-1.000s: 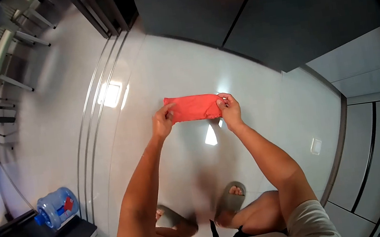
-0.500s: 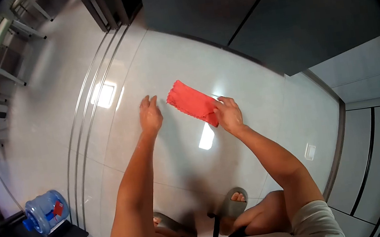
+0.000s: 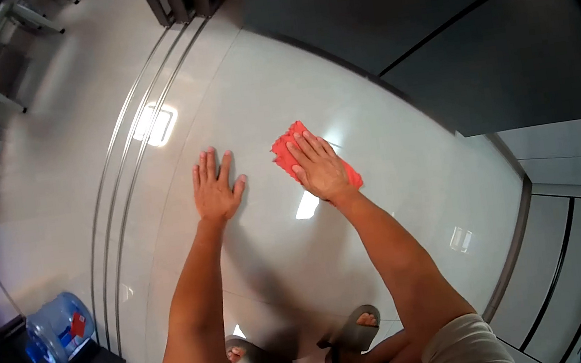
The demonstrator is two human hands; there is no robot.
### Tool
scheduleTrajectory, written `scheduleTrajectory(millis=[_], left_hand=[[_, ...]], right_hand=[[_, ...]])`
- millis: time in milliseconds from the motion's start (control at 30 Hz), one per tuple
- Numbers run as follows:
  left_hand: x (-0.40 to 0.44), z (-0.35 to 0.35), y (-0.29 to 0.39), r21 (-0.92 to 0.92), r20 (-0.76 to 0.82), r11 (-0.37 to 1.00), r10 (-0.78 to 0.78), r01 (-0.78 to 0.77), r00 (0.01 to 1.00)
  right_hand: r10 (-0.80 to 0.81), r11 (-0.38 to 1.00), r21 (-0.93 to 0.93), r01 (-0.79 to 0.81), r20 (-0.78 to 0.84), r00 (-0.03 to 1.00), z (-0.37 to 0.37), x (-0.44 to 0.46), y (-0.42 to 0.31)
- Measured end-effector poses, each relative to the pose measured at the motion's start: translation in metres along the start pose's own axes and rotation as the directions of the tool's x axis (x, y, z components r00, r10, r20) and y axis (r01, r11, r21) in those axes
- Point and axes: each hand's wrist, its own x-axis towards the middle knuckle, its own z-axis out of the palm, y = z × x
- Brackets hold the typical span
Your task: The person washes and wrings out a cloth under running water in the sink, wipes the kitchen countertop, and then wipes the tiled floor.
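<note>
A folded red cloth (image 3: 283,144) with a scalloped edge lies flat on the shiny pale tiled floor (image 3: 394,190). My right hand (image 3: 322,168) rests on top of it, palm down, fingers stretched out and covering the cloth's middle. To the left, my left hand (image 3: 215,191) is spread flat, palm down, at the floor and apart from the cloth. It holds nothing.
Dark cabinet fronts (image 3: 478,46) border the floor at upper right, with pale drawers (image 3: 556,249) at right. Metal door tracks (image 3: 113,175) cross the left side. A blue water jug (image 3: 60,326) lies at lower left. My slippered feet (image 3: 357,328) are below.
My right hand has gone from pinching the cloth's right end to lying flat over its middle. The cloth is now down under it. My left hand has lowered and spread its fingers.
</note>
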Motion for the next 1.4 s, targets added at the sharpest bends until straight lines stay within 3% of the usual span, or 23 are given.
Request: scheduleTrajectory(millis=[133, 300, 433, 600, 767, 1000, 1100, 1200, 1400], left_hand=[[0.006, 0.004, -0.001, 0.01, -0.102, 1.0, 0.014, -0.013, 0.995], [0.007, 0.002, 0.0, -0.013, -0.091, 1.0, 0.012, -0.013, 0.996], [0.007, 0.002, 0.0, -0.012, -0.133, 1.0, 0.027, -0.029, 0.991], [0.016, 0.004, -0.004, -0.043, -0.105, 0.999, -0.011, 0.007, 0.994], [0.038, 0.015, 0.009, 0.013, -0.137, 0.996, -0.083, 0.085, 0.987], [0.041, 0.005, 0.015, 0.031, -0.026, 0.99, -0.135, 0.136, 0.99], [0.041, 0.004, 0.015, 0.031, -0.025, 0.99, -0.137, 0.138, 0.99], [0.041, 0.008, 0.014, 0.047, -0.035, 0.991, -0.128, 0.129, 0.991], [0.04, 0.011, 0.01, 0.034, -0.077, 0.994, -0.098, 0.101, 0.992]], right_hand=[[0.282, 0.959, 0.037, -0.282, -0.016, 0.959, -0.002, 0.02, -0.001], [0.468, 0.883, 0.108, -0.456, -0.159, 0.869, -0.001, 0.09, -0.002], [0.256, 0.966, 0.06, -0.25, -0.106, 0.961, 0.002, 0.113, -0.042], [0.088, 0.991, 0.101, -0.085, -0.024, 0.996, 0.006, 0.026, -0.066], [0.322, 0.947, 0.023, -0.322, -0.013, 0.947, 0.01, 0.002, -0.016], [0.507, 0.862, 0.046, -0.505, -0.125, 0.853, 0.002, 0.097, 0.045], [0.476, 0.88, 0.083, -0.468, -0.161, 0.865, -0.005, 0.147, 0.044], [0.379, 0.925, 0.07, -0.373, -0.097, 0.92, -0.011, 0.168, 0.02], [0.188, 0.982, 0.04, -0.186, -0.07, 0.98, 0.0, 0.107, -0.033]])
